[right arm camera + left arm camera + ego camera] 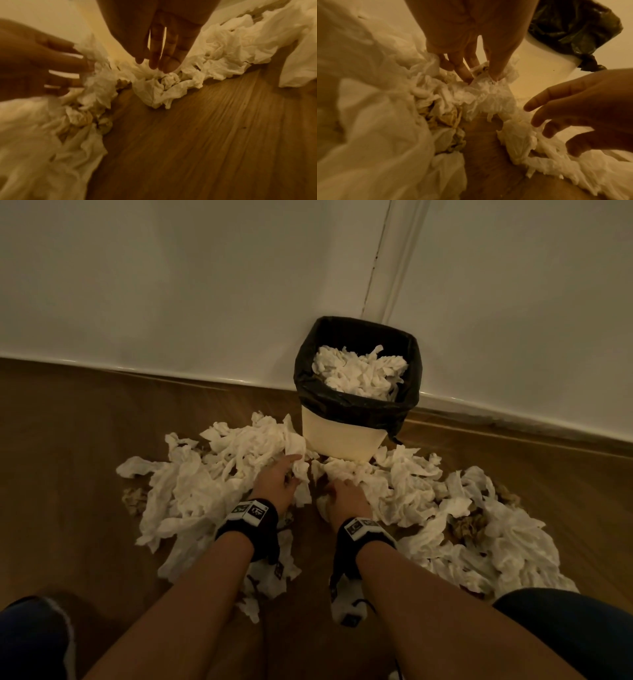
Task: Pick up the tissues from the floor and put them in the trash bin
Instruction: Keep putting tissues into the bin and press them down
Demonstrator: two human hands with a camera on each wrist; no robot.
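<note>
Crumpled white tissues lie in two heaps on the wooden floor, a left heap (205,474) and a right heap (462,529). Behind them stands the cream trash bin (339,440) with a black liner (356,405), and more tissues (359,371) fill it. My left hand (286,474) is at the inner edge of the left heap. In the left wrist view, the left hand (482,79) pinches a tissue (488,94) between thumb and fingers. My right hand (342,491) reaches into the right heap with straight fingers (169,65) touching a tissue wad (159,92).
The bin stands against a white wall (205,285) with a skirting line along the floor. A few brownish crumpled scraps (469,523) lie among the right heap. My knees (575,631) are low at both bottom corners. Bare floor (205,135) runs between the heaps.
</note>
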